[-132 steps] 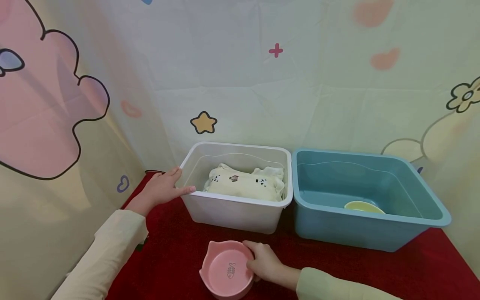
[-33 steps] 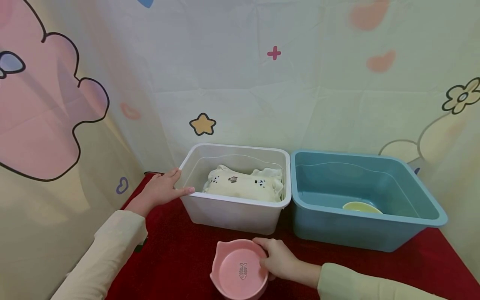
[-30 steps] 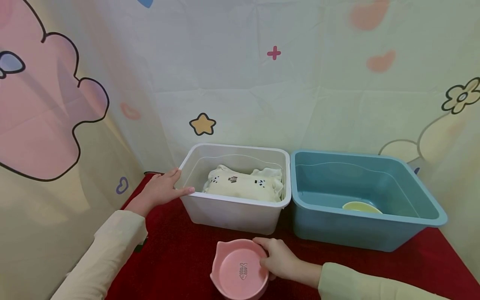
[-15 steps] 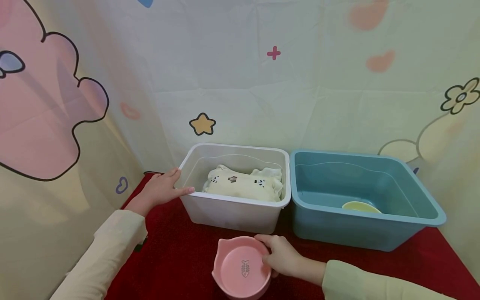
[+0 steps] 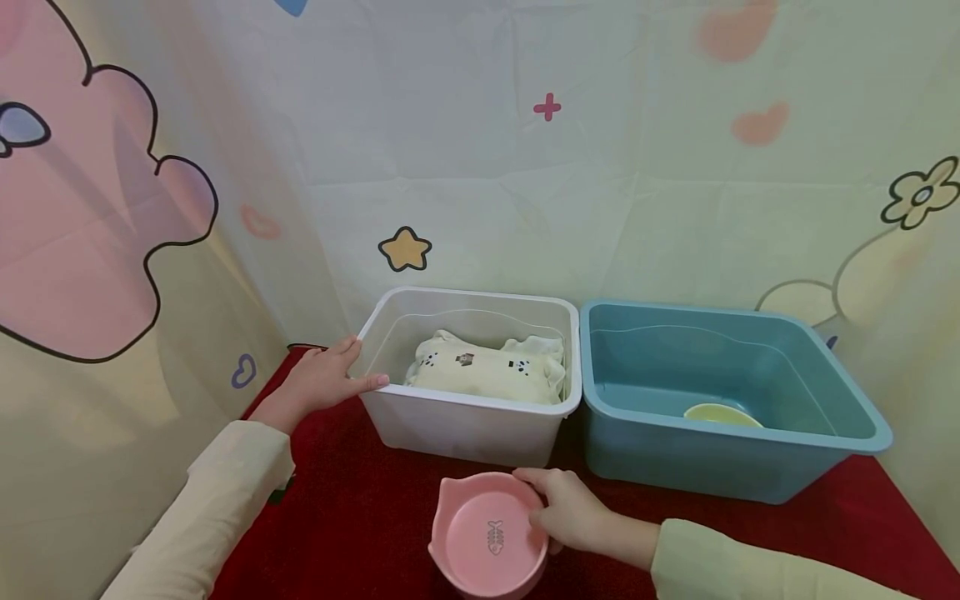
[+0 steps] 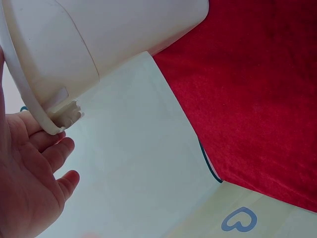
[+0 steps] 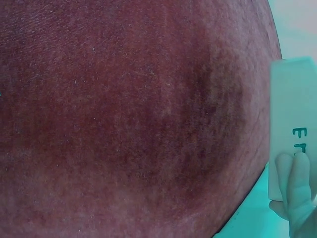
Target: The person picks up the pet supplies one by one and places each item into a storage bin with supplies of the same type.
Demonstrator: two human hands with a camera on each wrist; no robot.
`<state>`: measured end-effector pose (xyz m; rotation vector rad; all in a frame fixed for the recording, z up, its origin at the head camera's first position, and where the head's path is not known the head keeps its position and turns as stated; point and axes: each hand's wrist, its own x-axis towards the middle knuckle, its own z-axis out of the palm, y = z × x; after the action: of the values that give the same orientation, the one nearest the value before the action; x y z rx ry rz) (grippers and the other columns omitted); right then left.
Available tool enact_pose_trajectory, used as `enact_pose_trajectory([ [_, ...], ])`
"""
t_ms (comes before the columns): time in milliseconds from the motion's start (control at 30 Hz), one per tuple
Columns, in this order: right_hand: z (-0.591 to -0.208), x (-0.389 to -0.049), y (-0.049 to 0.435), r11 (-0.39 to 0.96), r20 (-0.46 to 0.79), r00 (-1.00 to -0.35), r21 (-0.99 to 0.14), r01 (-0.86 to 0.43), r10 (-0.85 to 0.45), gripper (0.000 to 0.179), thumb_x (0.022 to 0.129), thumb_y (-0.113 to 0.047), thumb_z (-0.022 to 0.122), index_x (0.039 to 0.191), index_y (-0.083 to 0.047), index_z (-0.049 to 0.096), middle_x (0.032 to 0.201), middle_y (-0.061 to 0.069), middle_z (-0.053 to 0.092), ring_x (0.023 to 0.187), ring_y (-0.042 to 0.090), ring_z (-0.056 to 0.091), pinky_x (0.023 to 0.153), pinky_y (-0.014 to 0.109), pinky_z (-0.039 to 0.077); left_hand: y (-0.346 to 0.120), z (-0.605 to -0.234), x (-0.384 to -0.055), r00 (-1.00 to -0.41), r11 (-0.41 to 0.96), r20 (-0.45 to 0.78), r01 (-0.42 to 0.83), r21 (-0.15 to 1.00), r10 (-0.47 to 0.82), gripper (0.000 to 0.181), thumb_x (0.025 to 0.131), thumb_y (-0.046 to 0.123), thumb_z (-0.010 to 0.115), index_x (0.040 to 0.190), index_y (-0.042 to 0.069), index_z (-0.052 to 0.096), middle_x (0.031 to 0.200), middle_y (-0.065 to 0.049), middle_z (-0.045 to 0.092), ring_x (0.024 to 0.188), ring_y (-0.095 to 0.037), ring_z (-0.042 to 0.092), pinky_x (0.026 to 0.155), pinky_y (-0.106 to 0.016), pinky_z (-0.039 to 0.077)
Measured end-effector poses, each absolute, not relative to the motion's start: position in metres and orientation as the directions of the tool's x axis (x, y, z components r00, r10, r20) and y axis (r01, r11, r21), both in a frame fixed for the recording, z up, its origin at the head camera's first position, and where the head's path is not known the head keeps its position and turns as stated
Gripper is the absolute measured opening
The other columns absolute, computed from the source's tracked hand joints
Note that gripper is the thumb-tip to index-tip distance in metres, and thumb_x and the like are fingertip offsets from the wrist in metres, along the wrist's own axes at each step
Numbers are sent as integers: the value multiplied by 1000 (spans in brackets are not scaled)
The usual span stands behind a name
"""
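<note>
My right hand (image 5: 573,510) pinches the right rim of a pink bowl (image 5: 480,546) with cat ears and a fishbone print inside. It hangs over the red cloth, in front of the bins. In the right wrist view, two fingertips (image 7: 298,178) press the bowl's lettered outer wall (image 7: 292,99). At the white bin's near left corner, my left hand (image 5: 318,379) grips the rim, thumb along the front edge. The left wrist view has its fingers (image 6: 57,153) bent beneath that rim. The white bin (image 5: 465,429) holds a cream pillow (image 5: 480,371) with a ruffled edge and small animal prints.
A blue bin (image 5: 690,462) stands right against the white one, with a pale yellow-green dish (image 5: 723,413) inside, partly hidden by the front wall. Red cloth (image 5: 352,508) covers the table. A printed curtain (image 5: 480,167) hangs behind and to the left.
Over the last few seconds the right hand has carried the pink bowl to the right and slightly farther from me. The left hand and both bins look unchanged.
</note>
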<state>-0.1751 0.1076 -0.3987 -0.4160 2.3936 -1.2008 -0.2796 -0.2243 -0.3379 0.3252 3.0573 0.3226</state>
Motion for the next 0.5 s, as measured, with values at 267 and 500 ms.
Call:
enact_pose_trajectory([
  [267, -394, -174, 111, 583, -218, -872, -808, -91, -439, 52, 75, 7, 56, 125, 2, 46, 110, 21, 58, 42, 13, 55, 39, 28, 48, -225, -339, -280, -973, 955, -20, 221, 198, 229, 97, 75, 72, 40, 139, 1, 22, 144, -19, 22, 122, -46, 29, 97, -61, 25],
  [500, -393, -175, 114, 591, -234, -869, -803, -81, -437, 52, 76, 6, 57, 126, 1, 46, 111, 21, 58, 42, 13, 56, 40, 28, 48, -225, -340, -281, -977, 954, -28, 201, 224, 212, 97, 74, 72, 41, 140, 4, 22, 145, -18, 22, 121, -45, 30, 95, -62, 27],
])
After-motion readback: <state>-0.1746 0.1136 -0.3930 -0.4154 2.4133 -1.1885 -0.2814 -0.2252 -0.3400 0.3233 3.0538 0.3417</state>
